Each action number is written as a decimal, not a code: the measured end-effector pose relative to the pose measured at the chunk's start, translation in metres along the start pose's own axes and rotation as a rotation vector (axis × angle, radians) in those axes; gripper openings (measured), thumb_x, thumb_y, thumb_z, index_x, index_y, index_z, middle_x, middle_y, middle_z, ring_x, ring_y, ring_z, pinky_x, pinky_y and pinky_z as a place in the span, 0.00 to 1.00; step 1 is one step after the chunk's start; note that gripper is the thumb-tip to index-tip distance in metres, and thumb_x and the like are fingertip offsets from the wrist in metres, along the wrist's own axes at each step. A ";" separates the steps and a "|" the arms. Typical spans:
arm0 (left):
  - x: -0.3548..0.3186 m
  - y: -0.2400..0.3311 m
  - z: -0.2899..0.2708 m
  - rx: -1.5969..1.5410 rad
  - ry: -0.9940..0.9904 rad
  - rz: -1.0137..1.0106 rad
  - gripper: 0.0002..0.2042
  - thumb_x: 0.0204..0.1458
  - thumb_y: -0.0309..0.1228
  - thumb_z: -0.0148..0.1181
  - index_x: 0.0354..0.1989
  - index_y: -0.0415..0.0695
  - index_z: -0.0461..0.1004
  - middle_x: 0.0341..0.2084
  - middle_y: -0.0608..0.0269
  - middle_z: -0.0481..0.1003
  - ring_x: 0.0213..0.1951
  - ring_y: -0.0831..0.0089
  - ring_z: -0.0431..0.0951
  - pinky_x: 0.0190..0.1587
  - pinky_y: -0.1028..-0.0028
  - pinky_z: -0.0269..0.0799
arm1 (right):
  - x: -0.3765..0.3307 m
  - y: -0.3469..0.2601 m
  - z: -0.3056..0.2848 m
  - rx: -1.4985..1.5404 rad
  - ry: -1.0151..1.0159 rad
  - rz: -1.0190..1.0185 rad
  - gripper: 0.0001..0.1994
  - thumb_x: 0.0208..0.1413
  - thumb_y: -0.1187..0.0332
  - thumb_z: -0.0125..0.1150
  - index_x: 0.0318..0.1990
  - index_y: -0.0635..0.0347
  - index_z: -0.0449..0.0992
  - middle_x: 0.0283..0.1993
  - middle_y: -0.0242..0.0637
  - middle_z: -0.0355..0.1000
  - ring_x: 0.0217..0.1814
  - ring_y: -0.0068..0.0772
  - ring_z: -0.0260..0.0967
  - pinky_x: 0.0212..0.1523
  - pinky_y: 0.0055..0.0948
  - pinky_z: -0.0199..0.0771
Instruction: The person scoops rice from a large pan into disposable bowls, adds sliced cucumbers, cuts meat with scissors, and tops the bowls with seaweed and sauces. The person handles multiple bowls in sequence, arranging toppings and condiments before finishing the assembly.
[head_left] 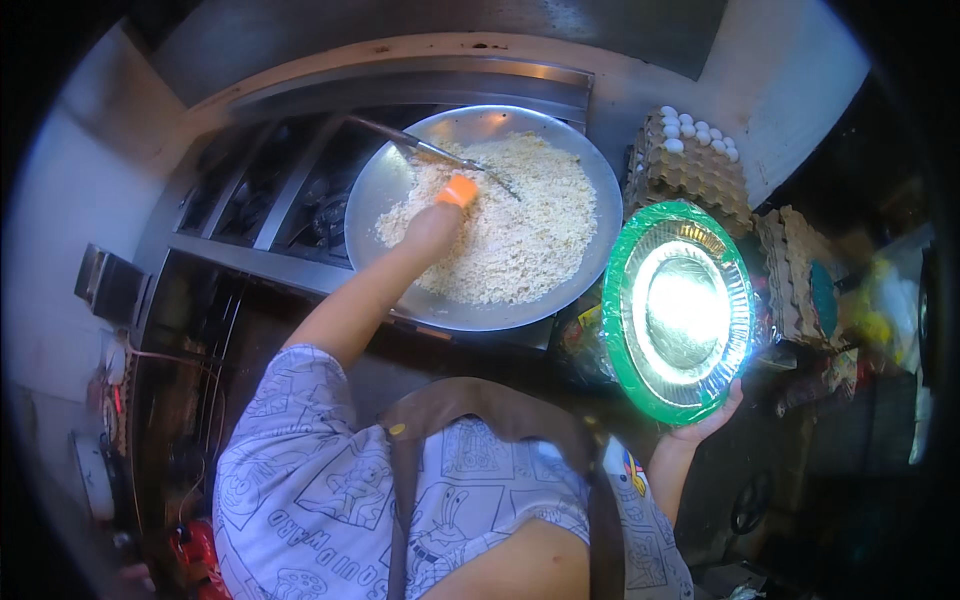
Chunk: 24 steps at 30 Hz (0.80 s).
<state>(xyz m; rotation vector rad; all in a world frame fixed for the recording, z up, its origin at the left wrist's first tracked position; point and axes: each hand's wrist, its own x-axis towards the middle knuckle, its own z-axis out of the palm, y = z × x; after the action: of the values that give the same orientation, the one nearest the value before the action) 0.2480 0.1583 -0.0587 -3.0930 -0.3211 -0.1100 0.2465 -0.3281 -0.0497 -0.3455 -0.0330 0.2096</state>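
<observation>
A wide metal pan [373,215] stands on the stove, full of pale grainy food [530,225] that looks like rice. My left hand [436,226] reaches over the pan's left half, closed on a small orange scoop [459,191], slightly blurred, at the surface of the grains. A long-handled metal utensil [425,146] lies across the pan's far left rim, its tip in the grains. At the right, my right hand [712,418] grips the lower edge of a round silver foil plate [683,300] with a green rim, tilted up beside the pan. Most of that hand's fingers are hidden behind it.
Stove burners [318,215] and metal bars lie left of the pan. Behind the plate, stacked egg trays [690,172] carry several white eggs, with more cardboard trays [797,270] to their right. A metal box [108,285] projects at the left wall.
</observation>
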 end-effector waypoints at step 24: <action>-0.013 0.003 -0.004 -1.732 -0.365 -0.642 0.09 0.64 0.28 0.45 0.41 0.37 0.70 0.26 0.64 0.73 0.21 0.84 0.63 0.21 0.86 0.60 | 0.028 0.022 0.022 0.007 0.077 0.074 0.25 0.54 0.58 0.55 0.57 0.61 0.66 0.57 0.43 0.68 0.59 0.45 0.64 0.62 0.48 0.60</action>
<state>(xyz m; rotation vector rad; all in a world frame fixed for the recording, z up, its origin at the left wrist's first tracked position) 0.2356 0.1523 -0.0558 -4.2550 -2.3073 0.4002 0.2678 -0.2950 -0.0370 -0.3476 0.0565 0.2691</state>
